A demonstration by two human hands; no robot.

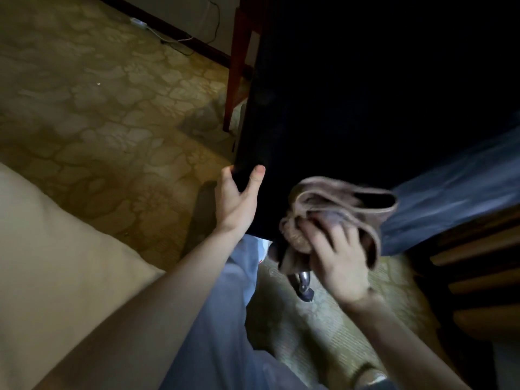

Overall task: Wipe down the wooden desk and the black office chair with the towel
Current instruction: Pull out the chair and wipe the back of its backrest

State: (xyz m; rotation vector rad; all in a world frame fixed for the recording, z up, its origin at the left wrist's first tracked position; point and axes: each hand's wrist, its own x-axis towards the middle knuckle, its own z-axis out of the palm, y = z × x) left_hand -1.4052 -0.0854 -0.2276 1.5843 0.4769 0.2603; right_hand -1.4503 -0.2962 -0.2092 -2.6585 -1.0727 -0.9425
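Centrally, the black chair (323,108) fills the upper middle of the view as a dark, almost featureless mass, with one corner reaching down toward the person. Around it spreads a patterned beige carpet (98,94), with a pale cushion (56,235) at the left edge and a red-brown wooden leg (239,66) standing just behind the chair. Blue trousers (219,319) run up from the bottom between the two forearms.

The towel (337,198) lies against the chair's lower edge, just right of the left hand (237,201) and directly above the right hand (340,263). It is a dull pinkish brown, bunched into loose loops with a hemmed border showing, and blurred. One end hangs down toward a chrome caster (304,282).

The right hand's fingers (323,240) are curled into the bunched cloth, grasping it. The left hand clasps the chair's corner: the thumb (257,175) lies on the near face and the other fingers wrap round the far edge. A thin cable (174,38) trails along the wall at the top.
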